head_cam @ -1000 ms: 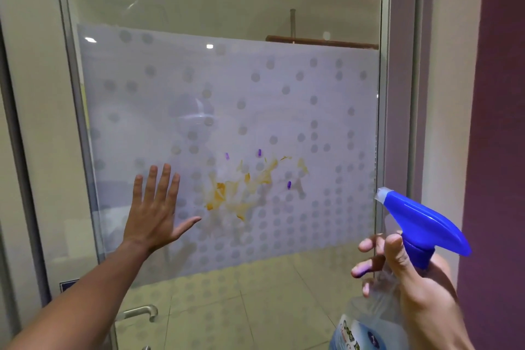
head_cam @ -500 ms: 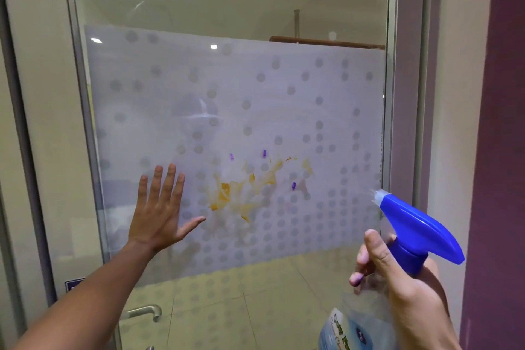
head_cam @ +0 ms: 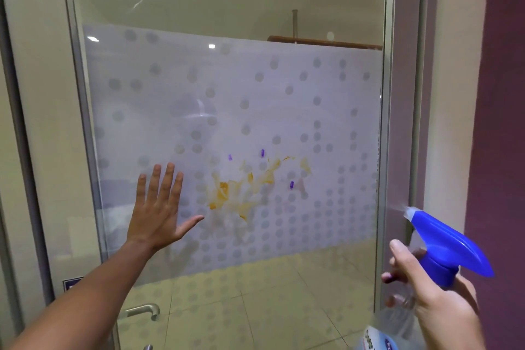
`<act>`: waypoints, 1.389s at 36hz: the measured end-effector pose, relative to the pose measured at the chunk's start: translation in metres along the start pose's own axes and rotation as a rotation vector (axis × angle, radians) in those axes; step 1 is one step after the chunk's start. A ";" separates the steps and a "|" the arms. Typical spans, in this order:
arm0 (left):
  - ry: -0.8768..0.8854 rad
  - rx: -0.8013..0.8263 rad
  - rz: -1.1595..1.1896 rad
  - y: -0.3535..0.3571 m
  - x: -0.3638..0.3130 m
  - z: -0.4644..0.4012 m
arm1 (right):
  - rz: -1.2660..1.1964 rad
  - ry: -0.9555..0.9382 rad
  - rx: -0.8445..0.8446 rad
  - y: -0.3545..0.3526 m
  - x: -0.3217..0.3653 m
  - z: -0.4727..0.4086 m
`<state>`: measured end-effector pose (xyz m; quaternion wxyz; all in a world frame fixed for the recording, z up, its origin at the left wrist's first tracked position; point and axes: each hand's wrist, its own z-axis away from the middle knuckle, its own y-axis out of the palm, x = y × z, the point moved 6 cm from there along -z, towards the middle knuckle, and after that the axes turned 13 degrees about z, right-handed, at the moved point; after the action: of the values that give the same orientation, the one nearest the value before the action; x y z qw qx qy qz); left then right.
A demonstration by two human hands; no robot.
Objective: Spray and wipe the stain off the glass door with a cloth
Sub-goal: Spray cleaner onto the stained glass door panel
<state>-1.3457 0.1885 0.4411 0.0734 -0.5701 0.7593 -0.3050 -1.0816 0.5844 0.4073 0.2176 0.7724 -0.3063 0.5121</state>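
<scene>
A glass door (head_cam: 227, 8) with a frosted, dotted band fills the view. An orange-yellow stain (head_cam: 244, 187) with small purple marks is smeared across the lower middle of that band. My left hand (head_cam: 159, 207) lies flat on the glass just left of the stain, fingers spread, holding nothing. My right hand (head_cam: 431, 301) grips a clear spray bottle (head_cam: 451, 247) with a blue trigger head at the lower right, its nozzle pointing up-left at the door. A faint mist shows at the nozzle. No cloth is in view.
A metal door frame (head_cam: 385, 122) runs down the right side, with a purple wall (head_cam: 500, 122) beyond it. A silver door handle (head_cam: 142, 311) sits low on the left. Tiled floor shows through the clear lower glass.
My right hand with the spray bottle has shifted slightly down and right, its fingers have pulled in on the trigger, and mist now leaves the nozzle. My left hand stays flat on the glass.
</scene>
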 end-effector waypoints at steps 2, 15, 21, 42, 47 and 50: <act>0.000 0.004 0.006 0.000 0.000 0.000 | 0.063 0.032 -0.031 -0.006 -0.008 0.001; -0.043 0.097 0.062 0.000 -0.003 -0.001 | -0.050 0.058 -0.015 -0.015 -0.018 0.009; -0.155 0.179 0.090 -0.011 -0.014 0.005 | -0.106 0.015 0.094 -0.027 -0.015 0.015; -0.441 0.304 0.004 -0.081 -0.097 0.072 | -0.217 0.033 0.562 -0.029 -0.027 0.029; -0.458 0.346 -0.046 -0.101 -0.125 0.088 | -0.232 0.015 0.633 -0.028 -0.023 0.033; -0.464 0.384 -0.064 -0.110 -0.137 0.101 | -0.235 0.012 0.663 -0.026 -0.023 0.037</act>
<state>-1.1626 0.2570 0.3872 0.3417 -0.6240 0.6324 -0.3065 -1.0463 0.5849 0.3712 0.0141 0.8280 -0.0312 0.5597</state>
